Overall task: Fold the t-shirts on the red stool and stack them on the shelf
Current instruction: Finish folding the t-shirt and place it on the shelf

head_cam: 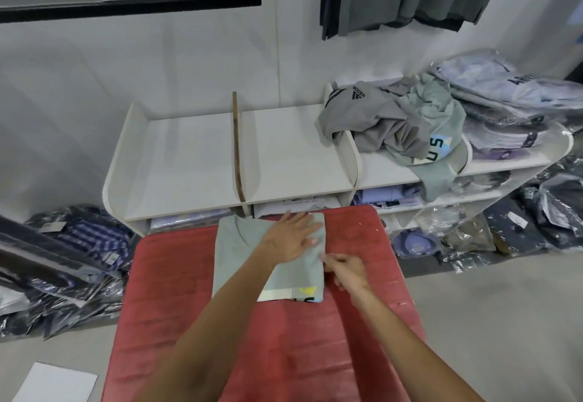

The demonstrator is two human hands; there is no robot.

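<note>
Two hands worked a soft grey t-shirt, folded into a rectangle on the red stool: left hand pressed flat with straight fingers, right hand pinched its edge.

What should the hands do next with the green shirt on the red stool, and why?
Probably fold the shirt in half, bottom end up to the collar. It lies as a long strip on the stool, sides already tucked in. The left hand presses it flat and the right hand is at its right edge, though whether it pinches the cloth is unclear. It is likely too long to stack on the shelf yet.
</note>
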